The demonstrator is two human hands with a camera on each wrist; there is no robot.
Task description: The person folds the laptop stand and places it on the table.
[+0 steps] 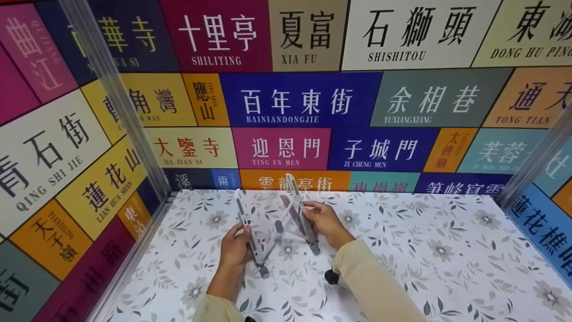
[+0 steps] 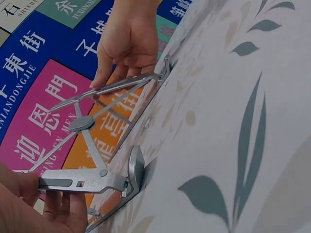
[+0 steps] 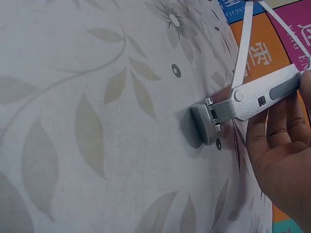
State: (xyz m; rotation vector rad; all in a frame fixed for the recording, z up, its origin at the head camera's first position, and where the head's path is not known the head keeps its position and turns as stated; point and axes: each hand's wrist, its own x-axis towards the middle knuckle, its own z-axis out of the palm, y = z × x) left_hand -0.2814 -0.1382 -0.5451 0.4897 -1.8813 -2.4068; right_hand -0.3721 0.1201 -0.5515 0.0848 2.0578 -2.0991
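A silver folding laptop stand is unfolded over the patterned tabletop, its two side rails apart. My left hand grips the left rail, with the thumb on its face and fingers beneath, as the left wrist view shows. On the other rail, my right hand pinches the outer side between thumb and fingers. Crossed thin bars link the rails at an oval grey pivot. Flip-up end hooks stand at the near ends of the rails, close over the tabletop.
The tabletop has a white cover with grey flowers and leaves. Colourful panels with large Chinese lettering wall in the back and both sides. Clear upright strips run down the corners. A small black object shows beside the right sleeve.
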